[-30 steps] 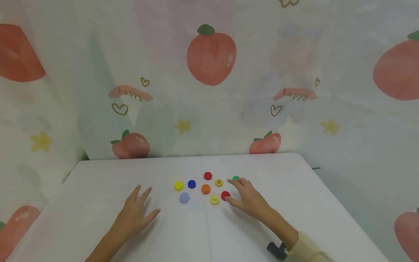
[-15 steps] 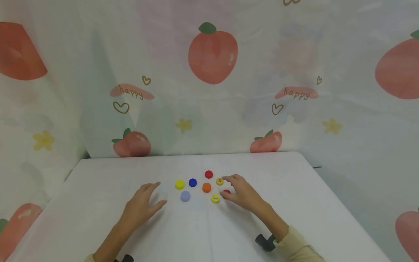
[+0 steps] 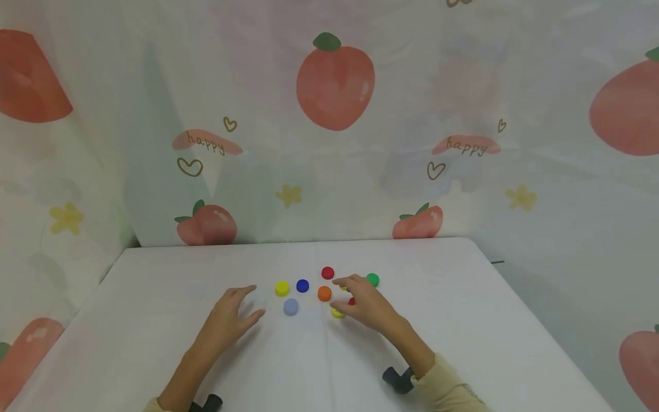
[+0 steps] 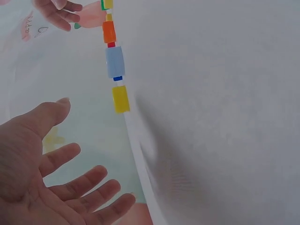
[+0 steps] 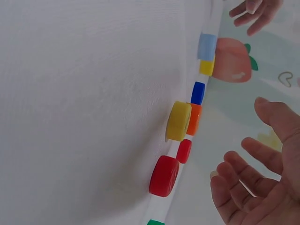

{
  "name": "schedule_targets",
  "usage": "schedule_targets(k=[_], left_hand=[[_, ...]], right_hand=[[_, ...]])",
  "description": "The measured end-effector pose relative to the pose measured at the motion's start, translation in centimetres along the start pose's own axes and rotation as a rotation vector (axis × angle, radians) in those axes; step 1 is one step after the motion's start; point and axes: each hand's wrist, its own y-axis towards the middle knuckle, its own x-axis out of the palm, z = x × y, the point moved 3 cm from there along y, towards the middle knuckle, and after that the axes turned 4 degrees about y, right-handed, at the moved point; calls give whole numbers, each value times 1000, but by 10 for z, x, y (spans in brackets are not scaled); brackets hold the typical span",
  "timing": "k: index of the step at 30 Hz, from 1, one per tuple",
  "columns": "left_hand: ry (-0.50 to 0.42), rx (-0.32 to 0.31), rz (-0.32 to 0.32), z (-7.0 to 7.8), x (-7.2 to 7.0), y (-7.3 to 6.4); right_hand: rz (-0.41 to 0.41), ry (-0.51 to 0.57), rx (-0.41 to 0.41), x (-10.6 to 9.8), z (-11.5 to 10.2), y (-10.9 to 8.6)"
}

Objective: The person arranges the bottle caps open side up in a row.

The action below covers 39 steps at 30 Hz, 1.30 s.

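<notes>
Several colourful bottle caps lie loosely grouped mid-table in the head view. On the left of the group are a yellow cap (image 3: pixel 282 288), a dark blue cap (image 3: pixel 302 285) and a light blue cap (image 3: pixel 290 306). A red cap (image 3: pixel 327 273) sits behind an orange cap (image 3: pixel 324 293). My right hand (image 3: pixel 369 303) hovers, fingers spread, over the right side, partly hiding two yellow caps and the nearer red cap (image 5: pixel 164 176). Behind its knuckles shows a green cap (image 3: pixel 373 280). Left of the group, my left hand (image 3: pixel 226 317) is held empty above the table, thumb and fingers apart.
The white-covered table (image 3: pixel 154 297) ends at a hanging cloth (image 3: pixel 334 189) printed with peaches, which also runs along both sides. Dark camera mounts (image 3: pixel 398 380) sit under the wrists.
My right hand has moved left across the caps, uncovering the green one and covering parts of the yellow and red ones. My left hand has shifted right, nearer the caps.
</notes>
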Motion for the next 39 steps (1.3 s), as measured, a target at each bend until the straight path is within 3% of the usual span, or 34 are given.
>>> schedule_targets(k=[15, 31, 39], left_hand=[[-82, -3, 21, 4, 8, -2], [4, 15, -25, 9, 19, 5], [-24, 34, -34, 12, 20, 6]], right_hand=[[-20, 60, 18, 24, -10, 7], [-71, 53, 8, 37, -23, 18], [-113, 99, -21, 45, -29, 25]])
